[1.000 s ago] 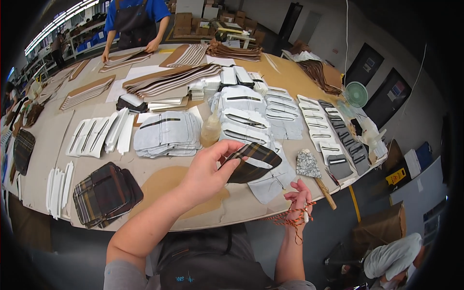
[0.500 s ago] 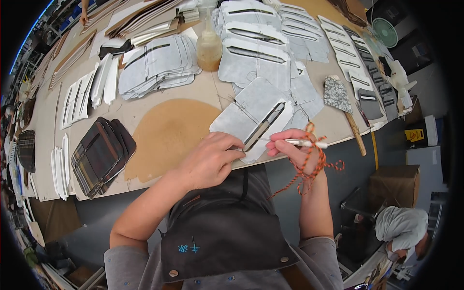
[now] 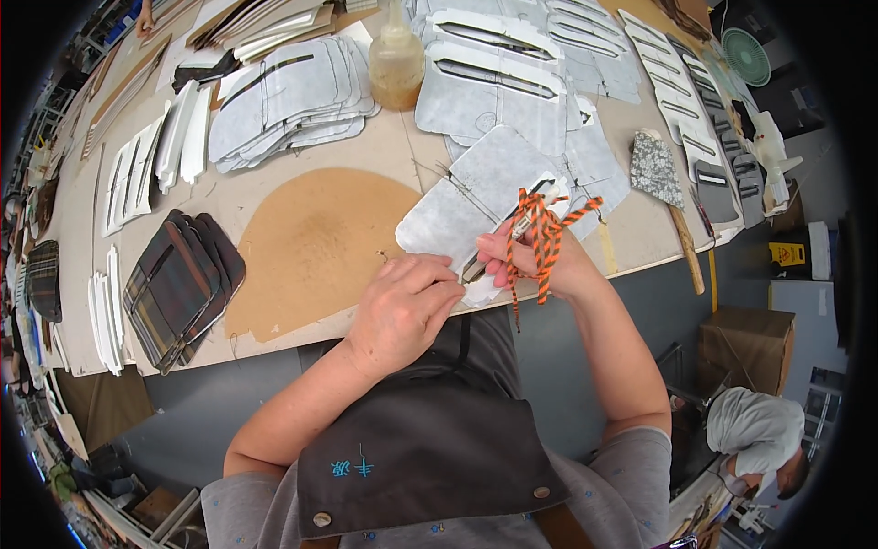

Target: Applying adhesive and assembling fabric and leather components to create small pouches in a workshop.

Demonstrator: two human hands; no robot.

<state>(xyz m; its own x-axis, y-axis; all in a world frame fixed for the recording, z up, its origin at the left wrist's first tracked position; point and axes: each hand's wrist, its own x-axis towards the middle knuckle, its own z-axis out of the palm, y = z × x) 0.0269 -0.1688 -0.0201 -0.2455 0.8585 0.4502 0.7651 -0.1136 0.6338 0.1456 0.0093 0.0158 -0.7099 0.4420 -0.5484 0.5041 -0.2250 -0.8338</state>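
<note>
A grey-white cut fabric panel with a slot (image 3: 476, 197) lies at the near edge of the worktable (image 3: 302, 247). My left hand (image 3: 402, 306) presses on its near corner, fingers curled on the panel's edge. My right hand (image 3: 535, 261) grips a small metal tool (image 3: 517, 229) with an orange-and-black cord (image 3: 547, 224) looped round it, the tip resting on the panel beside the slot. The two hands almost touch.
Stacks of similar grey panels (image 3: 283, 96) and white strips (image 3: 137, 169) cover the table, with dark plaid pieces (image 3: 178, 288) at the left, a glue bottle (image 3: 396, 64) at the back, and a brush (image 3: 663, 188) at the right. A cardboard box (image 3: 750, 352) and another person (image 3: 754, 435) are below right.
A dark plaid piece held up in my left hand a second ago is gone. Both hands have come down to the grey panel at the table's edge, and the view has tilted down.
</note>
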